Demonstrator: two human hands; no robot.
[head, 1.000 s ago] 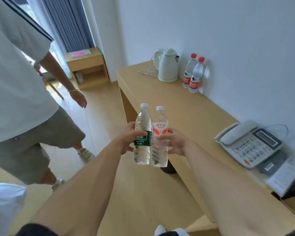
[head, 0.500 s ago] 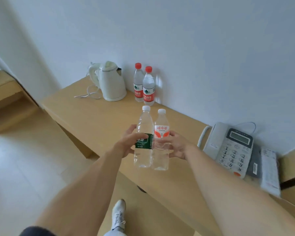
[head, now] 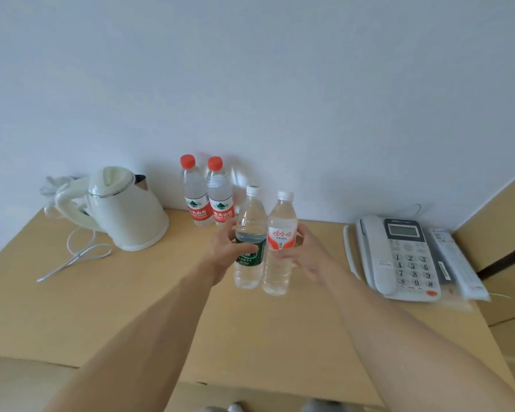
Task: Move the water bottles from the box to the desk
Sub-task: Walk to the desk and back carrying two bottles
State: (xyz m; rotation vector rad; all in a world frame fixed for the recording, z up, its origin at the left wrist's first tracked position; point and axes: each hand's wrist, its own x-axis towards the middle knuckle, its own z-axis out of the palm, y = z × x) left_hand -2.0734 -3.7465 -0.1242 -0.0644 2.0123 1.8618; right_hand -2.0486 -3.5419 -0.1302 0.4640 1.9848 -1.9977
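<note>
Here the left hand (head: pixel 226 251) grips the green-label bottle (head: pixel 249 242) and the right hand (head: pixel 305 254) grips the orange-label bottle (head: pixel 281 245). Both bottles stand upright, touching side by side, over the desk (head: pixel 131 307), whose bare top lies straight below them. They are clear, white-capped and look full. Beyond them two red-cap bottles (head: pixel 208 197) stand at the wall.

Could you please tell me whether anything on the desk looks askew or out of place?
Only the white electric kettle's loose white power cord sprawls unplugged across the wooden desk; nothing is spilled or damaged.
</note>
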